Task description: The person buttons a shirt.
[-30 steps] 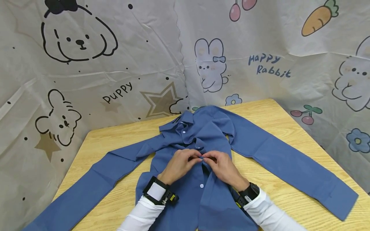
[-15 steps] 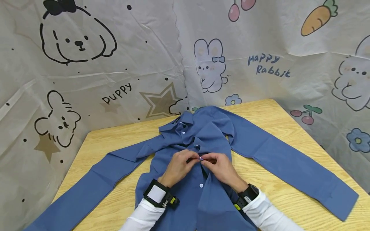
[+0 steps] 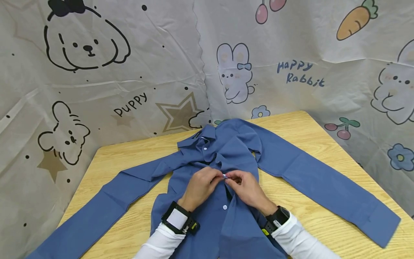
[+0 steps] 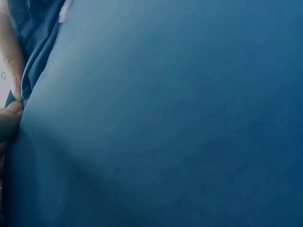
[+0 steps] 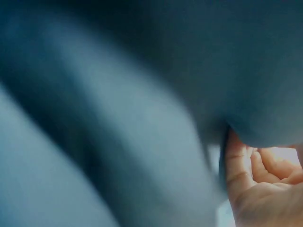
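A blue long-sleeved shirt (image 3: pixel 207 219) lies front up with its collar toward the back. My left hand (image 3: pixel 198 187) pinches the front placket at mid-chest between thumb and index finger. Facing it, my right hand (image 3: pixel 248 189) pinches the same spot, fingertips almost meeting. Between them a small white button (image 3: pixel 224 176) shows, partly covered; whether it passes through a buttonhole I cannot tell. Below the hands, another white button (image 3: pixel 225 207) sits exposed beside the open front edge. In the left wrist view, cloth fills most of the picture, with pinching fingertips (image 4: pixel 16 105) at the left edge.
The shirt rests on a light wood-grain table (image 3: pixel 310 212). Its sleeves spread out, one to the left front (image 3: pixel 106 201) and one to the right (image 3: pixel 326 180). A pale printed curtain (image 3: pixel 155 46) hangs behind the table and along its sides.
Both hands stay at the same place on the placket and shift only slightly. The fingertips have turned the cloth a little, and the white button between them now shows more.
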`<move>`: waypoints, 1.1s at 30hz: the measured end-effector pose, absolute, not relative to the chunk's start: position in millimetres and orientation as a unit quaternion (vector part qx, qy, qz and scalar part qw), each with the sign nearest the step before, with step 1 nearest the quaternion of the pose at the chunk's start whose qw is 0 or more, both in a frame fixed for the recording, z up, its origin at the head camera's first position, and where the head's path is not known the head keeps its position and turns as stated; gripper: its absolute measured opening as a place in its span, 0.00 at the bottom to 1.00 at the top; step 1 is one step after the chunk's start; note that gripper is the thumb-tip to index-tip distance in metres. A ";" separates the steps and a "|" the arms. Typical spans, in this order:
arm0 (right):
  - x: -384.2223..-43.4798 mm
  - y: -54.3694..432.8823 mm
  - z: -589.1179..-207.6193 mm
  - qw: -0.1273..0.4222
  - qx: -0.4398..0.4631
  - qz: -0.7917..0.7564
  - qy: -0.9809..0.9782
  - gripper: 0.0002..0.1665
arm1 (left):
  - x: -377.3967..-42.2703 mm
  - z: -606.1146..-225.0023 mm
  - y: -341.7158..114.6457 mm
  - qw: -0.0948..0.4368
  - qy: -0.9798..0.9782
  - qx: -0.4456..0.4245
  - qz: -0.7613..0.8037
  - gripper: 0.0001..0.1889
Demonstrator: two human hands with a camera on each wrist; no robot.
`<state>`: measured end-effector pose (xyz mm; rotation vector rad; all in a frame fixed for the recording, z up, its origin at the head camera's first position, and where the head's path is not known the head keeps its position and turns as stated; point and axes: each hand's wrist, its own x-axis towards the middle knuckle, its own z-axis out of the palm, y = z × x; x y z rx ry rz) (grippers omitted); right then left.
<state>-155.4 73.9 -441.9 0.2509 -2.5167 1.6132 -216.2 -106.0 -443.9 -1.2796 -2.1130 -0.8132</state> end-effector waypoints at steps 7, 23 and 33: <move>-155.1 72.5 -437.9 0.057 0.073 0.570 -0.816 0.12 | -219.2 -438.2 -105.5 0.357 -0.775 -0.469 -0.226 0.05; -172.6 80.6 -434.1 -0.027 0.021 0.671 -0.741 0.14 | -222.5 -428.7 -105.0 0.443 -0.705 -0.543 -0.109 0.08; -172.8 75.6 -434.3 0.004 0.016 0.643 -0.765 0.11 | -218.2 -427.4 -105.1 0.365 -0.737 -0.548 -0.154 0.01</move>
